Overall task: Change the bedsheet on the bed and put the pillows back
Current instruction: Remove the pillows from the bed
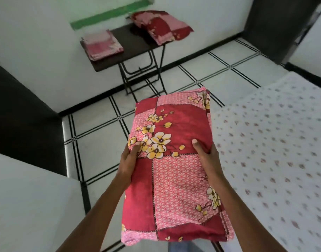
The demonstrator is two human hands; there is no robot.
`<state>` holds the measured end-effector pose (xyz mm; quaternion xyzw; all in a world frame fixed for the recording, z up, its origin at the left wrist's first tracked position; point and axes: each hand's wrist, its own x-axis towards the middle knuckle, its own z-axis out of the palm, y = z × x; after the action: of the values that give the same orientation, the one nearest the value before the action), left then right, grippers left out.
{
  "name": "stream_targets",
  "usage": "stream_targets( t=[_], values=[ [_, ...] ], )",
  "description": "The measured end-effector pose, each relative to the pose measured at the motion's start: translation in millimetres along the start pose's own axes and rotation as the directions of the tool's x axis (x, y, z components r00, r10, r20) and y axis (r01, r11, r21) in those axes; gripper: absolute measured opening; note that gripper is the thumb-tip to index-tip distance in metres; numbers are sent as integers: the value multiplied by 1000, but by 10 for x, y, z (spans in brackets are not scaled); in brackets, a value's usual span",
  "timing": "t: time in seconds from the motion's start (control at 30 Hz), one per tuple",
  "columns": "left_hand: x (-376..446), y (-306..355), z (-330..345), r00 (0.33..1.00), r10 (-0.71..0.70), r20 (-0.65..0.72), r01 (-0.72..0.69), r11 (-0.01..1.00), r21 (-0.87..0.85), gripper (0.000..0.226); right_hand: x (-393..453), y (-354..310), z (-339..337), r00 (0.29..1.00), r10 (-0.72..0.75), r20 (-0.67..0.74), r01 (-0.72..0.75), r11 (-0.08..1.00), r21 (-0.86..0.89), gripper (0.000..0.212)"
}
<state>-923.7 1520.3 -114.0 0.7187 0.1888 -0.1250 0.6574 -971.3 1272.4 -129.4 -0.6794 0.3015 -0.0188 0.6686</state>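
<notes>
I hold a red and pink floral pillow (174,160) in front of me over the tiled floor. My left hand (128,157) grips its left edge and my right hand (205,155) grips its right edge, thumb on top. The bed (274,142), covered in a white sheet with small pink flowers, lies to the right of the pillow. A second red and pink pillow (161,26) rests on a dark folding table (134,46) by the far wall. A folded pink sheet (101,44) lies on the table's left end.
White floor tiles (105,124) with black lines spread between me and the table. A dark wall section (19,110) stands at the left, with a white surface (28,206) below it. A dark door or cabinet (272,24) is at the far right.
</notes>
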Motion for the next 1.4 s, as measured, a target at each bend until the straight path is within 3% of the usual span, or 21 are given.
stream_targets(
  t=[0.2, 0.3, 0.5, 0.67, 0.83, 1.03, 1.13, 1.27, 1.4],
  values=[
    [1318, 816, -610, 998, 18, -52, -21, 998, -67, 42, 1034, -834, 1305, 997, -36, 74, 39, 998, -49, 87],
    [2030, 1117, -836, 998, 21, -51, -25, 996, -87, 45, 1562, -1152, 1866, 995, -65, 72, 72, 994, -87, 97],
    [3652, 1806, -1104, 993, 108, 50, -104, 991, -79, 47, 2720, -1693, 2957, 997, -79, 3, 79, 996, -43, 84],
    [4770, 2542, -1069, 973, 171, 152, -170, 985, -22, 52, 3512, -2207, 3445, 992, -100, -71, 102, 994, 26, 85],
    [5666, 3240, -788, 946, 200, 254, -195, 980, -47, 45, 4329, -2793, 3631, 984, -126, -129, 133, 990, 47, 88],
    [6739, 3998, -188, 923, 270, 275, -238, 960, -147, 38, 5762, -3726, 3723, 969, -231, -85, 233, 973, 5, 84],
    [7361, 4339, 280, 932, 261, 252, -212, 956, -204, 44, 6715, -4294, 3707, 963, -268, -7, 267, 961, -71, 79],
    [8282, 4857, 1031, 945, 264, 193, -216, 948, -234, 36, 8147, -5003, 3679, 960, -273, 61, 280, 936, -213, 90],
    [9171, 5324, 1617, 960, 256, 112, -228, 950, -216, 58, 9368, -5560, 3811, 959, -260, 117, 283, 916, -286, 88]
  ],
)
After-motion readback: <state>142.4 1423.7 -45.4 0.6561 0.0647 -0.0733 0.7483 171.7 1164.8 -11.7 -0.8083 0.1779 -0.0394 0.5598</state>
